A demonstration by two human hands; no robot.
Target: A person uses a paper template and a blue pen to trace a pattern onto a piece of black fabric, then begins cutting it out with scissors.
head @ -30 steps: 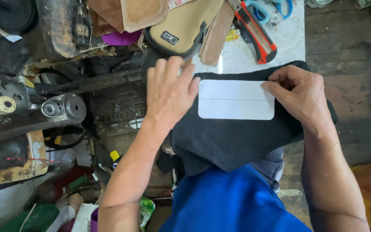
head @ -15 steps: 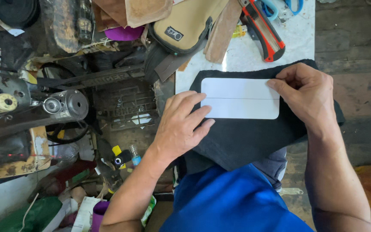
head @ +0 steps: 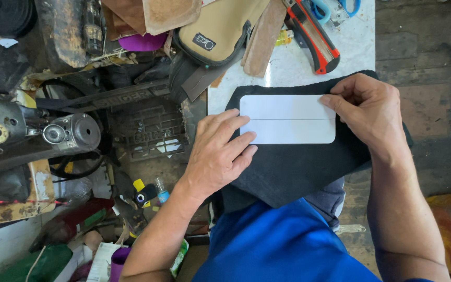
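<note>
A white rounded card (head: 287, 119) lay flat on a piece of black fabric (head: 298, 167) that overhung the near edge of the pale worktop (head: 298, 65). The left hand (head: 219, 151) rested flat, fingers spread, touching the card's left edge. The right hand (head: 364, 112) pressed fingertips on the card's right edge, pinning it; neither hand gripped anything. A red-handled cutter (head: 314, 36) lay at the far side, well apart. Left of the worktop stood a cluttered sewing machine (head: 53, 133), leaving little room there.
</note>
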